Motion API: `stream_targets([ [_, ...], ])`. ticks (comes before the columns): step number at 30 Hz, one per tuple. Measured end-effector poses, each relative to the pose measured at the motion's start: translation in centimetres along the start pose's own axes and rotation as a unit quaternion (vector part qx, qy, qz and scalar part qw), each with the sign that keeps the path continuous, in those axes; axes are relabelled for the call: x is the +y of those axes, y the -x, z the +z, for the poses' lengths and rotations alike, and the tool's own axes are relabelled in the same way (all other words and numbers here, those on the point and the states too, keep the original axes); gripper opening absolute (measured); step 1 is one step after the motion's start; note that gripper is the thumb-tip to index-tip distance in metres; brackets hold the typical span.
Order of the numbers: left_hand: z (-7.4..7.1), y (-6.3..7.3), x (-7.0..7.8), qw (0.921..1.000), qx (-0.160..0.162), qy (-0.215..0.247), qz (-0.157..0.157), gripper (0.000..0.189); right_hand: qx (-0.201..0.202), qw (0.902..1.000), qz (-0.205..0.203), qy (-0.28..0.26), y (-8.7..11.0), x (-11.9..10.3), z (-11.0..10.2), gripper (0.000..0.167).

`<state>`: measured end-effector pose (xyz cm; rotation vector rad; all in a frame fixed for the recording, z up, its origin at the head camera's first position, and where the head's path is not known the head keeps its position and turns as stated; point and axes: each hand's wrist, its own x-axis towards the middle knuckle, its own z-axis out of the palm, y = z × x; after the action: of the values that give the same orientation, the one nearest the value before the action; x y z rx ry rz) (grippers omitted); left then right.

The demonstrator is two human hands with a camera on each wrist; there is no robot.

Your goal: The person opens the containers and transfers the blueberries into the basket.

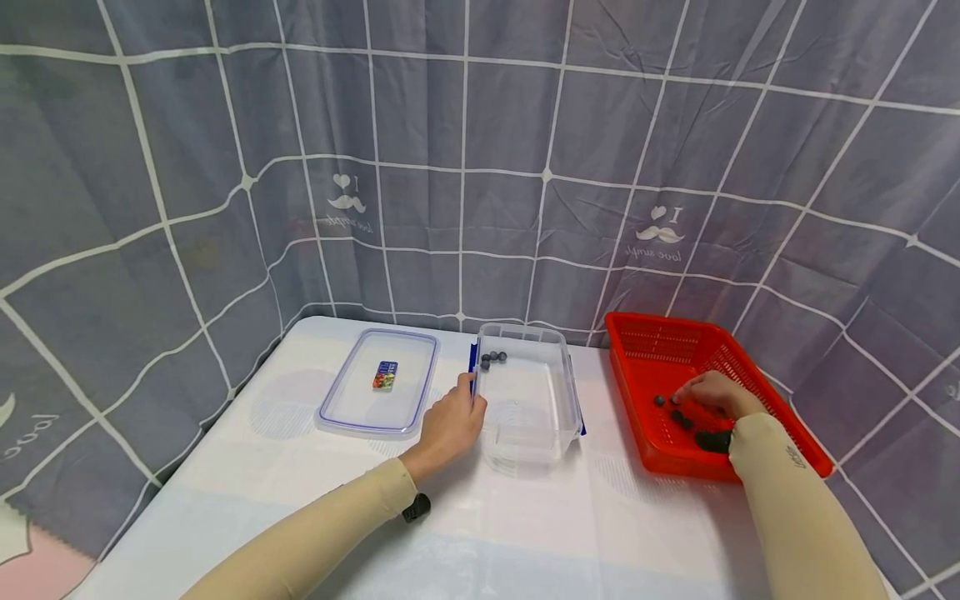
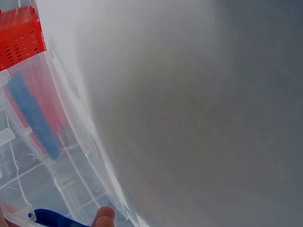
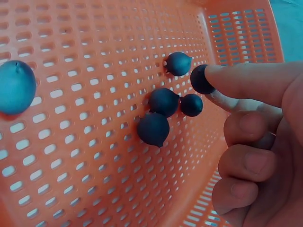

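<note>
My left hand (image 1: pixel 450 421) grips the left side of a clear plastic container (image 1: pixel 528 392), at its blue latch (image 2: pixel 52 217). Several dark balls (image 1: pixel 493 357) lie in the container's far left corner. Over in the red basket (image 1: pixel 660 333), my right hand (image 1: pixel 716 393) pinches a dark ball (image 3: pixel 201 80) between thumb and index finger, the other fingers curled in. Several more dark round balls (image 3: pixel 164 102) with small pointed nubs sit on the basket's slotted floor, just beyond the fingertips. One larger-looking ball (image 3: pixel 17 88) stands apart at the left in the right wrist view.
A clear lid (image 1: pixel 408 392) with a blue seal and a printed label (image 1: pixel 385 377) lies flat left of the container. All stand on a white-covered table (image 1: pixel 510 533). A grey grid-patterned curtain (image 1: pixel 502 208) closes off the back and sides.
</note>
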<state>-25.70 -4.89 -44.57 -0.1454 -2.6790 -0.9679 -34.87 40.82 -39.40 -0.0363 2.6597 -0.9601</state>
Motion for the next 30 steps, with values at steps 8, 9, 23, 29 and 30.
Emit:
stream_targets([
  [8, 0.0, 0.1, 0.2, 1.0000, 0.006, -0.002, -0.002, 0.047, 0.005, 0.9998, -0.018, -0.005, 0.1, -0.9, -0.1, 0.032],
  [9, -0.1, 0.1, 0.2, 1.0000, 0.006, -0.002, -0.002, 0.048, 0.005, 0.9997, -0.022, -0.005, 0.1, -1.2, -0.1, 0.033],
  [23, 0.1, 0.2, 0.3, 1.0000, -0.002, 0.002, -0.006, 0.046, 0.009, 0.9966, -0.080, 0.018, -0.1, -7.6, -0.4, 0.052],
  [29, 0.1, 0.2, 0.4, 0.9999, 0.001, -0.007, -0.008, 0.045, 0.024, 0.9943, -0.099, 0.028, 0.0, -10.7, 0.2, 0.048],
  [30, 0.1, 0.3, 0.4, 0.9999, 0.003, -0.008, -0.007, 0.046, 0.027, 0.9943, -0.100, 0.026, -0.1, -11.2, 0.4, 0.047],
])
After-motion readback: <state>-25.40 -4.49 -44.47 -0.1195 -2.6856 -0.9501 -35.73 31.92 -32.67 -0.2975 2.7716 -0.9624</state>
